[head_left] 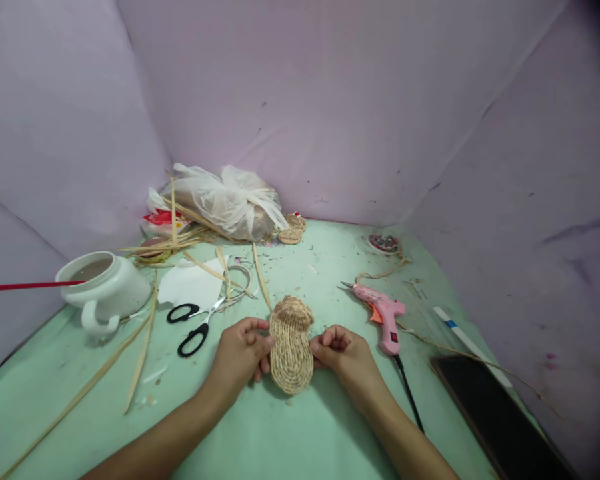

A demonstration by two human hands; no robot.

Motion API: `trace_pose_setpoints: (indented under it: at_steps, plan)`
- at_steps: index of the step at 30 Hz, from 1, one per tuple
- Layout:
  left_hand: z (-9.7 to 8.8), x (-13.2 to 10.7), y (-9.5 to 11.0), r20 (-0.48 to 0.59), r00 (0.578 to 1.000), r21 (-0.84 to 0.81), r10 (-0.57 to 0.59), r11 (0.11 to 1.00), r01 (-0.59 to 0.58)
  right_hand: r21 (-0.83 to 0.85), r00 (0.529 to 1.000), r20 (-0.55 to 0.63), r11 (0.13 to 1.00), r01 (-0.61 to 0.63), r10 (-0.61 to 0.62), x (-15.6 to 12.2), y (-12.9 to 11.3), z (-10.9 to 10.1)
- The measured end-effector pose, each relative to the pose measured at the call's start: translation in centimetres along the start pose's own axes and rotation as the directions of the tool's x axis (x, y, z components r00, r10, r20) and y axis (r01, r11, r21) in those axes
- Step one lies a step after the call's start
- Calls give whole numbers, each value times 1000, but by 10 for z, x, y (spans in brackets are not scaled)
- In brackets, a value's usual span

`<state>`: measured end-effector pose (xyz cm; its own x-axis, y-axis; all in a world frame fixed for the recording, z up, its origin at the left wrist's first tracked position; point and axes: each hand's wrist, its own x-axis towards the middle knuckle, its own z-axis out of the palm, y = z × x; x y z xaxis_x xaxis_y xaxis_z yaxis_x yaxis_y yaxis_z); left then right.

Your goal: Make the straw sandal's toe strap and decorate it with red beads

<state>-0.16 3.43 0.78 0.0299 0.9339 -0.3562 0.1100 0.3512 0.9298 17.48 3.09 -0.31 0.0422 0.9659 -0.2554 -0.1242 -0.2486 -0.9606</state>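
Note:
A small woven straw sandal [291,344] lies flat on the pale green table [260,433], toe strap pointing away from me. My left hand [239,357] pinches its left edge with curled fingers. My right hand [341,352] grips the right edge the same way, fingers folded in. Both forearms reach in from the bottom of the view.
Black-handled scissors [196,323] and a white mug [105,288] lie to the left among loose straw strips [143,347]. A pink glue gun [383,317] rests right of my hands, its cord running toward me. A dark tablet [495,417] sits at the right edge. A plastic bag [227,200] and another woven piece [292,230] sit at the back.

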Motion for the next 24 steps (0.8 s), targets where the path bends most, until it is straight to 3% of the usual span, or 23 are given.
trace_pose_setpoints:
  at_steps: [5, 7, 10, 12, 16, 24]
  plan:
    - [-2, 3, -6, -69, 997, 139, -31, 989, 41, -197, 998, -43, 980, 29, -39, -1, 2, -4]
    - [-3, 3, -8, -117, 988, 224, 96, 972, -68, -274, 997, -51, 961, 46, -63, -3, 2, -4]
    - [-4, 6, -11, -115, 936, 388, 331, 883, -265, -436, 988, -38, 892, 116, -147, -8, 5, -2]
    - [-3, 10, -11, -77, 921, 456, 382, 835, -308, -561, 965, 14, 797, 224, -262, -11, 9, -1]
    - [-1, 15, -8, -34, 933, 521, 358, 803, -289, -675, 912, 119, 642, 364, -392, -14, 13, 0]
    - [0, 15, -3, -61, 967, 469, 249, 862, -192, -647, 931, 108, 687, 332, -349, -7, 15, -3]
